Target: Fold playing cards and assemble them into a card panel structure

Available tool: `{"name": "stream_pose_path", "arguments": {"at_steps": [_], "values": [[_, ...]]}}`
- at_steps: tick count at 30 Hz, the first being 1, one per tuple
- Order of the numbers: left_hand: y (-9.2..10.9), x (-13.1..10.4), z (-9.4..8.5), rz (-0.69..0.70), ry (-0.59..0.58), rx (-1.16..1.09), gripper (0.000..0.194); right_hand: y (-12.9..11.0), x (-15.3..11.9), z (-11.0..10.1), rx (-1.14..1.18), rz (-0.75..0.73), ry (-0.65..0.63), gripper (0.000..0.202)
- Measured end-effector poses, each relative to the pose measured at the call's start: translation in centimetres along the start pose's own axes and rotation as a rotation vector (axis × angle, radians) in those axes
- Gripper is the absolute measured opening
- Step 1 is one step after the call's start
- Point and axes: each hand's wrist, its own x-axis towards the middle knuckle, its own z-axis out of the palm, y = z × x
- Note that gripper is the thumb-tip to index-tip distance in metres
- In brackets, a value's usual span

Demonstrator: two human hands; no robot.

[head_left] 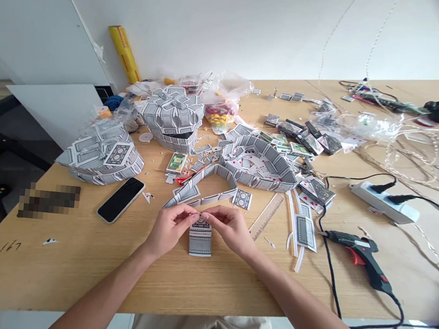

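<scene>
My left hand (172, 228) and my right hand (231, 228) meet at the front middle of the table, fingertips pinched together on the top of a patterned card strip (200, 241). The strip hangs or lies below the fingers; its held end is partly hidden by them. Just behind the hands is a curved band of folded cards (216, 198), open in the middle. Farther back stands a heart-like card box (259, 181) with loose cards inside. A single patterned card (242, 199) lies right of the band.
Card-covered boxes (105, 159) (172, 113) stand at left. A phone (121, 200) lies before them. To the right are a ruler (267, 215), glue sticks (294, 226), a glue gun (362, 253) with its cable, and a power strip (384, 202). Card packs (303, 136) are scattered behind.
</scene>
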Motion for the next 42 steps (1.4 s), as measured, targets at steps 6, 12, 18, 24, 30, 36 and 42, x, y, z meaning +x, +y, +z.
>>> {"name": "stream_pose_path", "arguments": {"at_steps": [6, 12, 18, 24, 30, 36, 42], "values": [[-0.1, -0.1, -0.1, -0.007, -0.034, 0.039, 0.028, 0.1, -0.3, -0.1, -0.145, -0.032, 0.023, 0.040], [0.1, -0.3, -0.1, 0.012, -0.030, 0.012, 0.032, -0.3, 0.0, 0.1, -0.014, -0.002, 0.038, 0.044], [0.0, -0.6, 0.1, -0.026, -0.230, -0.208, 0.073, -0.7, 0.6, -0.5, 0.165, 0.181, 0.093, 0.055], [-0.9, -0.4, 0.6, -0.127, -0.152, -0.188, 0.053, -0.9, 0.8, -0.7, 0.456, 0.275, 0.004, 0.056], [-0.1, -0.2, 0.2, -0.161, -0.023, -0.286, 0.048, -1.3, 0.6, -0.9, 0.573, 0.214, -0.106, 0.025], [0.6, 0.0, 0.0, -0.220, 0.101, -0.409, 0.050, -0.7, -0.2, -0.4, 0.281, -0.237, -0.152, 0.050], [0.8, -0.3, 1.1, -0.282, 0.118, -0.514, 0.056, 0.3, -1.5, 0.2, -0.277, -0.626, -0.010, 0.104]]}}
